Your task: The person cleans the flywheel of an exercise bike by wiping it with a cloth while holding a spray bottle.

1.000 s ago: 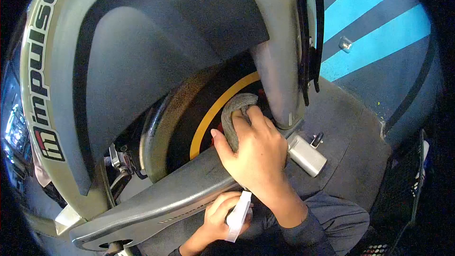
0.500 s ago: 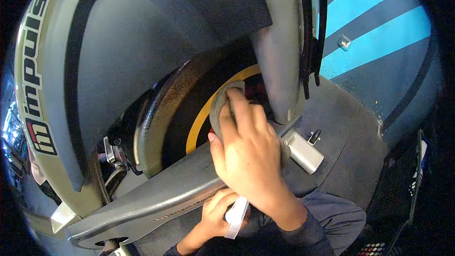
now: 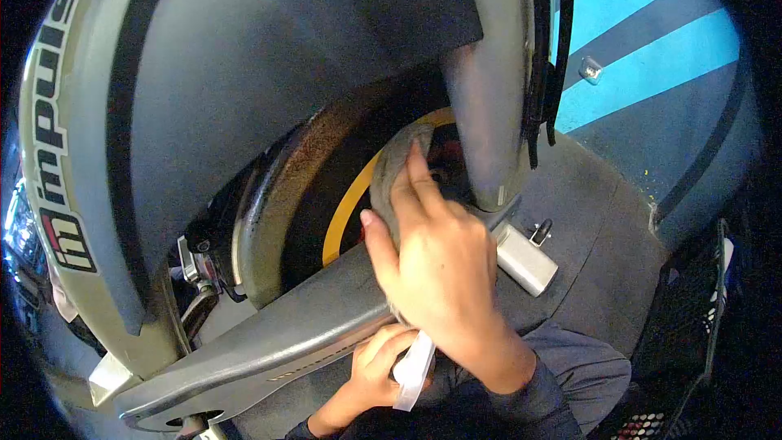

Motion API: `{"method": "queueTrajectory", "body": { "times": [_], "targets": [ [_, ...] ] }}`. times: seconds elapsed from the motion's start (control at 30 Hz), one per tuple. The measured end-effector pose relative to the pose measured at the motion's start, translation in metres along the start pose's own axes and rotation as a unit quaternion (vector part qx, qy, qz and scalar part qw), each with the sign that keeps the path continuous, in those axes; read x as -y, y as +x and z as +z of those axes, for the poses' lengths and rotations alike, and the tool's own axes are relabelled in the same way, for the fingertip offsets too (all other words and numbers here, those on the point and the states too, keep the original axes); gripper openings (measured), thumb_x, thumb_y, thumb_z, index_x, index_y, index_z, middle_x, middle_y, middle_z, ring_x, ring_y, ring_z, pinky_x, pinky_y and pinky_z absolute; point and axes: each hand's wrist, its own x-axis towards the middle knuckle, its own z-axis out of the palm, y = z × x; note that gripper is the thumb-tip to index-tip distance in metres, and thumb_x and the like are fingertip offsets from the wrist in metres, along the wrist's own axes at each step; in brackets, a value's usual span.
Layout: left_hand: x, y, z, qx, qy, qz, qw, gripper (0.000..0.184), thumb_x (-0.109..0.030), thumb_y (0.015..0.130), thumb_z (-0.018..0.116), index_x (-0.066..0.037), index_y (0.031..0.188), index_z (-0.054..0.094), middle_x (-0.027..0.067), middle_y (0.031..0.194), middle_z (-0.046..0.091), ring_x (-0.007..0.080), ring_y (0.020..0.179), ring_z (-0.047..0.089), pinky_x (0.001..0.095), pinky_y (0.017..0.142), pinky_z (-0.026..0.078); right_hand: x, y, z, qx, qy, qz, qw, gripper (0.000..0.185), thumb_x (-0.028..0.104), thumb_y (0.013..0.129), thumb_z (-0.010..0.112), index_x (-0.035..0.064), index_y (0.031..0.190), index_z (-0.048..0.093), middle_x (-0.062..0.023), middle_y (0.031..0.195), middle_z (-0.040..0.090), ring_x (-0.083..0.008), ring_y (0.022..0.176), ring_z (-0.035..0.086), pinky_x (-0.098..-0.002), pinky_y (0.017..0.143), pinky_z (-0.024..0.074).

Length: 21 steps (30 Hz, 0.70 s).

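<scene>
My right hand (image 3: 444,265) presses a grey cloth (image 3: 395,171) with its fingers against the black wheel face (image 3: 326,187), over its yellow ring. The wheel sits partly behind the bike's grey cover (image 3: 269,90). Below, my left hand (image 3: 379,365) is wrapped round a bottle with a white spray head (image 3: 415,373); most of the bottle is hidden. This hand is beside the long grey frame bar (image 3: 285,342), under my right wrist.
A silver pedal-like block (image 3: 526,259) juts out right of my right hand. Black straps (image 3: 544,73) hang at the upper right. A metal pedal part (image 3: 192,265) is at the lower left. Blue striped flooring (image 3: 627,41) lies at the upper right.
My right hand and the cloth have moved up along the wheel face compared with a second ago, and the fingers are stretched further. My left hand still holds the bottle.
</scene>
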Motion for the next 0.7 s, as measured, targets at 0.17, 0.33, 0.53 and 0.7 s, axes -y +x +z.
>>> {"method": "queueTrajectory", "body": {
  "times": [0.17, 0.33, 0.53, 0.7],
  "targets": [
    [0.003, -0.001, 0.0, 0.02, -0.001, 0.003, 1.0, 0.054, -0.009, 0.057, 0.078, 0.001, 0.107, 0.056, 0.0176, 0.101, 0.062, 0.03, 0.084, 0.065, 0.035, 0.072, 0.054, -0.014, 0.015, 0.012, -0.056, -0.073, 0.046, 0.995, 0.048, 0.029, 0.079, 0.064, -0.0073, 0.11, 0.057, -0.0223, 0.113, 0.059, -0.0301, 0.067, 0.066, -0.0383, 0.061, 0.0542],
    [0.006, -0.005, 0.001, 0.008, -0.007, 0.003, 1.0, 0.055, -0.008, 0.056, 0.076, 0.0, 0.107, 0.056, 0.0147, 0.1, 0.064, 0.0306, 0.088, 0.062, 0.0366, 0.076, 0.051, -0.01, 0.015, 0.006, -0.078, -0.058, 0.03, 0.995, 0.045, 0.027, 0.079, 0.064, -0.0065, 0.109, 0.058, -0.0223, 0.111, 0.06, -0.0291, 0.066, 0.067, -0.0367, 0.059, 0.0551],
    [0.033, -0.044, 0.009, 0.079, -0.06, -0.148, 0.984, 0.049, -0.021, 0.058, 0.082, -0.003, 0.1, 0.065, 0.0165, 0.103, 0.065, 0.0344, 0.092, 0.065, 0.0414, 0.083, 0.048, 0.03, -0.008, -0.006, 0.03, 0.047, -0.028, 0.998, 0.045, 0.025, 0.077, 0.062, -0.0105, 0.106, 0.058, -0.0289, 0.116, 0.057, -0.0335, 0.072, 0.067, -0.0384, 0.063, 0.0552],
    [0.037, -0.031, 0.007, 0.005, -0.02, 0.014, 1.0, 0.051, -0.022, 0.058, 0.083, -0.003, 0.101, 0.064, 0.017, 0.103, 0.065, 0.035, 0.093, 0.064, 0.0417, 0.085, 0.047, 0.03, -0.006, 0.001, 0.031, -0.031, -0.021, 0.999, 0.047, 0.025, 0.077, 0.062, -0.0109, 0.107, 0.057, -0.0319, 0.119, 0.053, -0.0307, 0.068, 0.065, -0.0365, 0.061, 0.0548]
  ]
}}
